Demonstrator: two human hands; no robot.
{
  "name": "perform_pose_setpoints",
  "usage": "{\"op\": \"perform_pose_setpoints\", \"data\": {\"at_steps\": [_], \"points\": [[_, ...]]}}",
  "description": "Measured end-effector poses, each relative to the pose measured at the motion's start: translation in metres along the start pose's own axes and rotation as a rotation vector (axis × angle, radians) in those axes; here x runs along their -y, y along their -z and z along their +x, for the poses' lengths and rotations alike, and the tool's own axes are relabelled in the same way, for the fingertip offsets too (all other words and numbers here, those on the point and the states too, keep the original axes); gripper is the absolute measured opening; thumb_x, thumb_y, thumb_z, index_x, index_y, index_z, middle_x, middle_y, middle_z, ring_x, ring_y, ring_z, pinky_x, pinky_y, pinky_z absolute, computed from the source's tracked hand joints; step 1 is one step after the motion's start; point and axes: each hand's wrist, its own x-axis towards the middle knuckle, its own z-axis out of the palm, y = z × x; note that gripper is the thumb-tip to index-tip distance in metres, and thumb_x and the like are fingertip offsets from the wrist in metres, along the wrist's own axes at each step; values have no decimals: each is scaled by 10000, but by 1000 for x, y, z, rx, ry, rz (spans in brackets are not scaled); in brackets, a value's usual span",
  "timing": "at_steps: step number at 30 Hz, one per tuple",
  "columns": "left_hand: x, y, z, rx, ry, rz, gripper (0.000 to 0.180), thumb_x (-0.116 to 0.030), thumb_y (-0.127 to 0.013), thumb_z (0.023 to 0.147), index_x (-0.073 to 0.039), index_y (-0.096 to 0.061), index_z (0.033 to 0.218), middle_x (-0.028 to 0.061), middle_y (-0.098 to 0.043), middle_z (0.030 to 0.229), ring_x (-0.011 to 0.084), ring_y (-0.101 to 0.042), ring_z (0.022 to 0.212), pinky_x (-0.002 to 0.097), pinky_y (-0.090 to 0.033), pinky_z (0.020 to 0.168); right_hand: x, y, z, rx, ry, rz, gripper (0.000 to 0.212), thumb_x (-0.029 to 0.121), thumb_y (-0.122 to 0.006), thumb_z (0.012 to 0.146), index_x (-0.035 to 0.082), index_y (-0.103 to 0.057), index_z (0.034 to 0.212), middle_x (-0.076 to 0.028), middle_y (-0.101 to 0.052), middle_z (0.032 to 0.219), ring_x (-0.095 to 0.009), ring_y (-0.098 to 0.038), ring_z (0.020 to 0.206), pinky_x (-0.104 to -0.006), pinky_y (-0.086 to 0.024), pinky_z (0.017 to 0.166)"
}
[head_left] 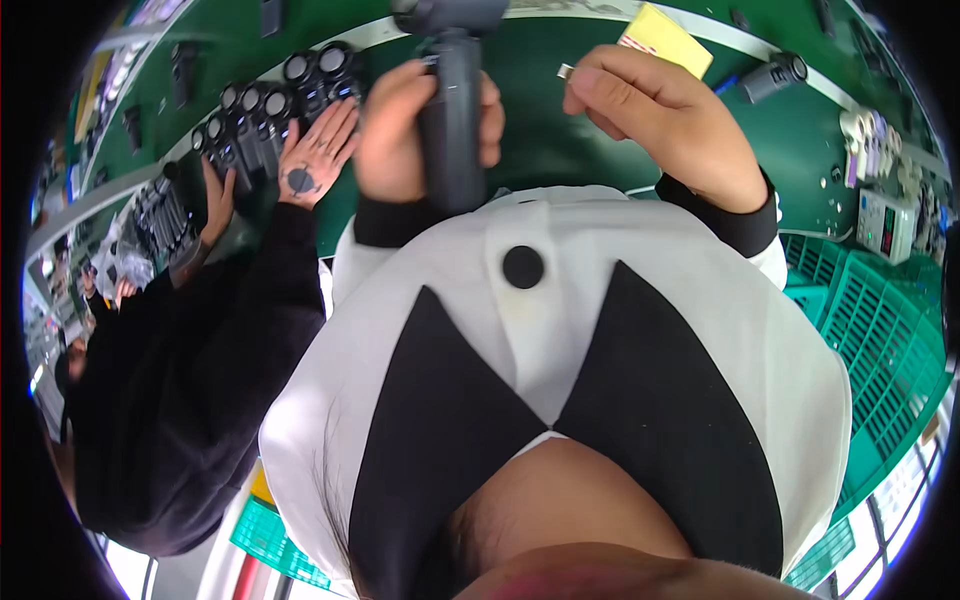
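Observation:
My left hand (392, 135) is wrapped round the thick handle of a black handheld device (455, 120), held upright over the green table (560, 145). Its wider head reaches the top edge of the picture; motion blurs both hand and device. To the right, the fingers of my right hand (670, 115) are pinched together. A small silver-white piece (565, 71), like a plug tip, sticks out from that pinch; most of it is hidden by the fingers. Just beyond the right hand lies a yellow pad of paper (668, 42).
On my left, a co-worker's hands (318, 150) touch several dark devices with round ends (265, 105). Another dark device (775, 78) lies at the far right, near white parts (866, 140) and a white meter box (885, 225). A green basket (880, 330) stands beside me.

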Motion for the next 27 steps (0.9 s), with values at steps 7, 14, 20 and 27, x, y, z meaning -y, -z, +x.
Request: {"op": "perform_pose_setpoints", "data": {"at_steps": [7, 14, 20, 27], "points": [[58, 75, -20, -206, -59, 137, 211, -124, -339, 853, 42, -468, 870, 134, -559, 751, 189, -554, 541, 266, -453, 509, -82, -43, 60, -61, -108, -188, 273, 286, -552, 798, 17, -547, 839, -16, -479, 669, -108, -443, 625, -237, -366, 584], [43, 66, -61, -339, -320, 211, 356, -233, -355, 813, 65, -439, 990, 180, -531, 767, 235, -517, 551, 292, -415, 508, -133, -91, 119, -159, -117, -400, 390, 309, -605, 712, -37, -550, 883, -181, -585, 809, -279, -573, 744, -323, -446, 660], [30, 60, -63, -379, -334, 117, 403, -171, -316, 782, 83, -371, 1090, 175, -521, 738, 224, -528, 603, 286, -427, 592, -129, -95, 107, -160, -276, -77, 466, 261, -593, 706, -145, -483, 906, -183, -593, 807, -236, -582, 734, -295, -456, 632], [33, 69, -59, -243, -291, -48, 451, -239, -324, 780, 116, -401, 1049, 182, -517, 697, 246, -509, 584, 306, -408, 529, -138, -100, 94, -96, -388, 85, 503, 341, -649, 680, -97, -492, 873, -143, -561, 740, -212, -571, 626, -303, -455, 595]]}}
